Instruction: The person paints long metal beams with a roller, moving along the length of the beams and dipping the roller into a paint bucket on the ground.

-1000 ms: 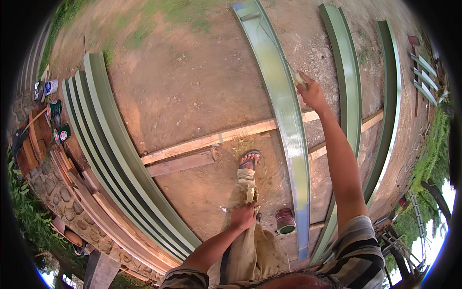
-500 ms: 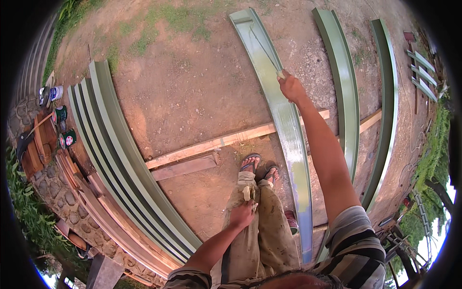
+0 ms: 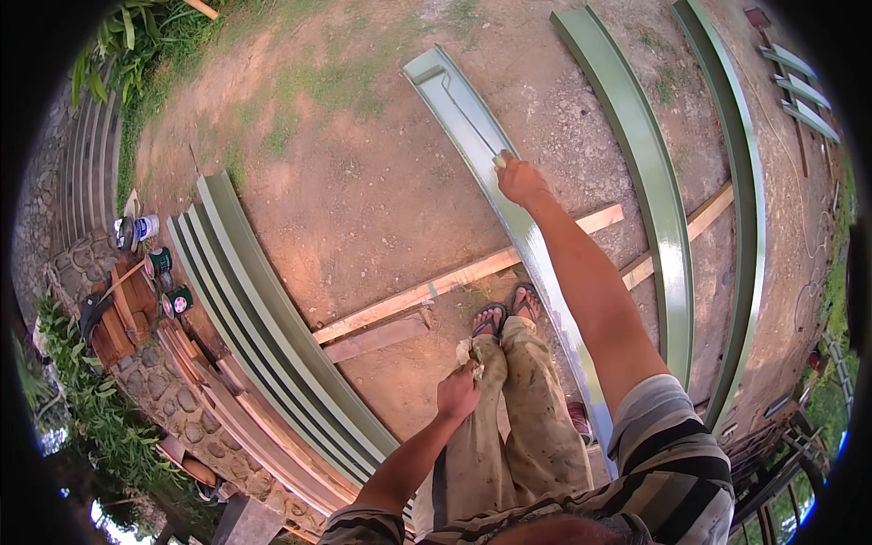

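Observation:
My right hand (image 3: 524,179) is closed round the handle of a paint roller (image 3: 430,75), its arm stretched forward. The roller's head lies inside a long metal channel (image 3: 538,263), close to its far end. Shiny pale green covers much of this channel; its near part looks greyer, and my right forearm hides some of it. Over my knees, my left hand (image 3: 459,393) grips a crumpled, pale rag (image 3: 468,354) that pokes out above the fingers.
Two green channels (image 3: 627,118) (image 3: 740,145) lie to the right, and several more stand close together (image 3: 245,263) at left. Wooden beams (image 3: 436,286) run across beneath. Paint cans (image 3: 177,302) stand beside a stone edge (image 3: 186,400). My sandalled feet (image 3: 490,318) are near the channel.
The whole view has swung, moving the left stack inward. The roller still lies near the channel's far end. My left hand, with the rag, sits slightly higher over my knee.

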### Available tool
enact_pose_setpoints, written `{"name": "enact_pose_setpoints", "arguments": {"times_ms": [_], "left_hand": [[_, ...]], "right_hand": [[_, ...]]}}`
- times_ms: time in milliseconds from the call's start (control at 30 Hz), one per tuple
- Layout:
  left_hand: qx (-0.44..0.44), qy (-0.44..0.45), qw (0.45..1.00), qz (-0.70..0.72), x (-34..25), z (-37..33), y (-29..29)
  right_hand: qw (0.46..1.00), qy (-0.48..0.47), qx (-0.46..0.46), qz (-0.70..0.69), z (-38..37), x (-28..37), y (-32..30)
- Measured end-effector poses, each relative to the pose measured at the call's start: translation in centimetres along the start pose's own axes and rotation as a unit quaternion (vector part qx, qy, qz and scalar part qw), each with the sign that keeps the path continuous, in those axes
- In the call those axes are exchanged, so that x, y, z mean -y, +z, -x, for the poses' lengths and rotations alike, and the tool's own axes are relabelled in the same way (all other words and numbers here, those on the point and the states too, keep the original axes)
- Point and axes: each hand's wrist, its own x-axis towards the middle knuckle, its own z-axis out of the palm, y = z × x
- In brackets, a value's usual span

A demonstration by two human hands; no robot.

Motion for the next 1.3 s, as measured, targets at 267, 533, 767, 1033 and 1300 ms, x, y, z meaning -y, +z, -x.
{"name": "enact_pose_setpoints", "arguments": {"times_ms": [267, 533, 767, 1033, 1300], "left_hand": [[0.009, 0.032, 0.999, 0.009, -6.7, -1.7, -12.2], [0.007, 0.227, 0.972, -0.053, -7.7, -5.5, -12.4], [0.095, 0.187, 0.969, -0.129, -7.5, -11.6, -16.1], [0.083, 0.146, 0.985, -0.032, -3.7, -15.3, -20.3], [0.095, 0.122, 0.988, -0.011, -1.8, -16.0, -20.3]], "right_hand": [[0.996, 0.048, 0.076, -0.010, 18.6, -12.1, -0.3], [0.996, 0.062, 0.064, -0.017, 8.8, -5.2, -1.9], [0.991, 0.085, 0.014, -0.099, -2.6, 3.9, -4.2], [0.991, 0.123, 0.017, -0.058, 1.9, 3.6, -2.7], [0.991, 0.078, -0.052, 0.100, 15.3, 7.5, -5.1]]}}
